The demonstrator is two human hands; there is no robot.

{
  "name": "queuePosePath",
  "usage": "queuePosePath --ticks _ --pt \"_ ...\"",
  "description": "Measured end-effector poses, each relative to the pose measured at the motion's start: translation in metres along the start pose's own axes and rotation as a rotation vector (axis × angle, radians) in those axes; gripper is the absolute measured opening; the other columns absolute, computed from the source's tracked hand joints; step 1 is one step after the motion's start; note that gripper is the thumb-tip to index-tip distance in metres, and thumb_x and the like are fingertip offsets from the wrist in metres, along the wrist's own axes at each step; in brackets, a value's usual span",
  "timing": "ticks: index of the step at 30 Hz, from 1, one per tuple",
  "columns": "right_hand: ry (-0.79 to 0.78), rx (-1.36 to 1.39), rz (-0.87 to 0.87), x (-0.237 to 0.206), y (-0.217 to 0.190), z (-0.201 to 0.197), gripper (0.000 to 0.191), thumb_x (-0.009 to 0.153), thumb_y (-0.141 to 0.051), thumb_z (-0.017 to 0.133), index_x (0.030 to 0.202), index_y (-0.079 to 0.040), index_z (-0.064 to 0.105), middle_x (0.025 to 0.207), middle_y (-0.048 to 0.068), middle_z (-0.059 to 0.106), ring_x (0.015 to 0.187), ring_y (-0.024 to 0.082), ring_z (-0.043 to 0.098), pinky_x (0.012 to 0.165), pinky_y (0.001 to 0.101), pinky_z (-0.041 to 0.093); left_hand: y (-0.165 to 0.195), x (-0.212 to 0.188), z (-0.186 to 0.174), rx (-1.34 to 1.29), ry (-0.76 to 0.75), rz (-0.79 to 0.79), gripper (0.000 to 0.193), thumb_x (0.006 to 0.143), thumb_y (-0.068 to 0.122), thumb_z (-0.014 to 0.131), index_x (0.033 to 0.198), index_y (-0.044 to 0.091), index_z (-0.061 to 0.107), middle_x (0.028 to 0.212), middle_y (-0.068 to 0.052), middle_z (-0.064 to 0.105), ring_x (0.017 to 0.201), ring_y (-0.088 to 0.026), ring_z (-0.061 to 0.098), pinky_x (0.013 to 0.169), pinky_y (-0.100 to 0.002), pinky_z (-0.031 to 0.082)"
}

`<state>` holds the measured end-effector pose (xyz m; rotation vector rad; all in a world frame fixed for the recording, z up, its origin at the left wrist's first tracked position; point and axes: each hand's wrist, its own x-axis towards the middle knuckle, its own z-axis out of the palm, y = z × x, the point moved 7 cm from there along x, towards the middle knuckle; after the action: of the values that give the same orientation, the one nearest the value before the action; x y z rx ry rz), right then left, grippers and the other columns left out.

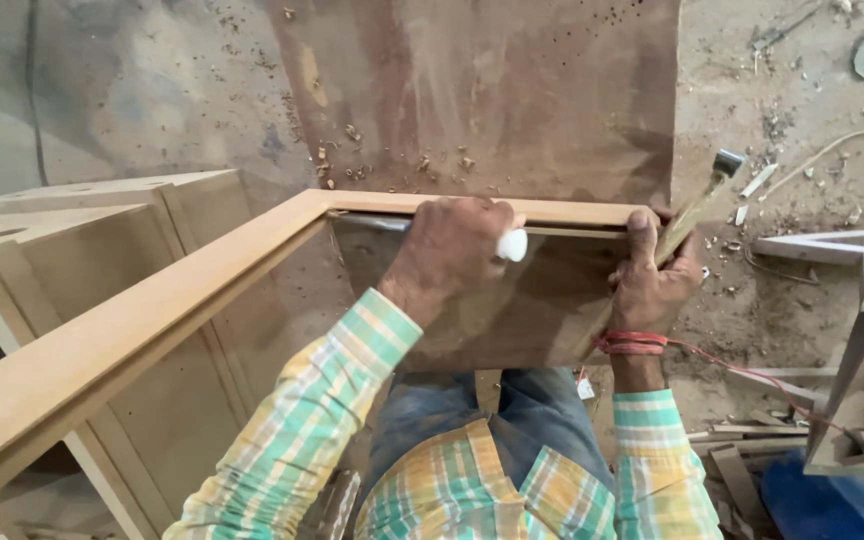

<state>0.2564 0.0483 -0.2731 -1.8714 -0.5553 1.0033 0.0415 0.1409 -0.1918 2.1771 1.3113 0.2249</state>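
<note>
Both hands are up at the far rail of a wooden frame point(152, 300). The left hand point(452, 245) lies knuckles-up over the rail, fingers curled down over its inner edge, and it is closed on a small white piece point(513, 245) that pokes out from under the fingers on the right. Just under that hand a thin grey strip point(372, 223) runs along the inside of the rail. What the white piece is, I cannot tell.

The right hand point(652, 275) sits at the frame's right corner, wrapped tight around the wooden handle of a hammer point(697, 205). The handle slants up and to the right, and the metal head hangs past the corner above the floor, clear of the wood. A red thread point(632, 343) is wound around that wrist, with a loose end trailing off to the right.

The frame is pale wood; its long left rail runs from the far corner down toward the lower left. Behind it a broad brown board point(492, 100) lies flat, with wood chips scattered near the rail. The sleeves are plaid in green, yellow and white, over blue jeans.

To the left stands a pale cabinet point(72, 230). The floor point(802, 120) on the right is dusty, littered with shavings and offcuts, and another pale frame point(852, 250) lies at the right edge.
</note>
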Motion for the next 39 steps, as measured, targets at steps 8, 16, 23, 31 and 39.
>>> queuePosePath --ticks 8,16,23,31,39 --pt "-0.012 0.048 -0.011 -0.006 -0.005 0.010 0.033 0.105 -0.033 0.075 0.111 -0.007 0.057 0.081 -0.003 0.058 0.057 0.004 0.050 0.045 0.0211 0.038 0.056 -0.041 -0.009 -0.290 -0.152 -0.202 0.022 0.093 0.028 0.074 0.086 0.008 0.069 0.065 -0.008 0.069 0.048 -0.018 0.063 0.046 -0.037 0.051" --pt "-0.017 -0.075 -0.019 -0.004 0.004 0.004 0.036 0.105 -0.038 0.073 0.110 -0.005 0.060 0.085 -0.001 0.063 0.062 0.005 0.055 0.049 0.0209 0.042 0.043 -0.051 -0.015 -0.343 0.111 -0.081 0.032 0.094 0.030 0.075 0.072 0.009 0.063 0.063 -0.004 0.059 0.047 -0.016 0.055 0.043 -0.035 0.043" --pt "-0.086 -0.154 -0.226 -0.003 -0.005 0.009 0.033 0.115 -0.030 0.072 0.111 0.002 0.062 0.095 0.000 0.062 0.082 0.007 0.057 0.073 0.0231 0.048 0.036 -0.022 -0.033 -0.399 0.347 0.034 0.030 0.095 0.025 0.077 0.075 0.009 0.060 0.068 -0.005 0.058 0.057 -0.021 0.059 0.052 -0.037 0.047" --pt "-0.072 -0.134 -0.199 -0.001 -0.003 0.011 0.031 0.111 -0.031 0.069 0.113 -0.001 0.061 0.097 -0.001 0.063 0.081 0.006 0.058 0.069 0.0218 0.050 0.022 -0.002 -0.009 -0.431 0.368 0.002 0.028 0.080 0.026 0.084 0.095 0.010 0.067 0.081 -0.005 0.062 0.070 -0.023 0.068 0.063 -0.039 0.054" --pt "-0.044 -0.166 -0.189 0.000 -0.003 0.010 0.032 0.112 -0.032 0.070 0.112 -0.001 0.061 0.091 -0.001 0.060 0.075 0.005 0.053 0.062 0.0216 0.044 0.014 0.001 0.013 -0.318 0.344 0.035 0.033 0.069 0.023 0.084 0.086 0.006 0.061 0.081 -0.008 0.062 0.072 -0.026 0.068 0.064 -0.041 0.055"
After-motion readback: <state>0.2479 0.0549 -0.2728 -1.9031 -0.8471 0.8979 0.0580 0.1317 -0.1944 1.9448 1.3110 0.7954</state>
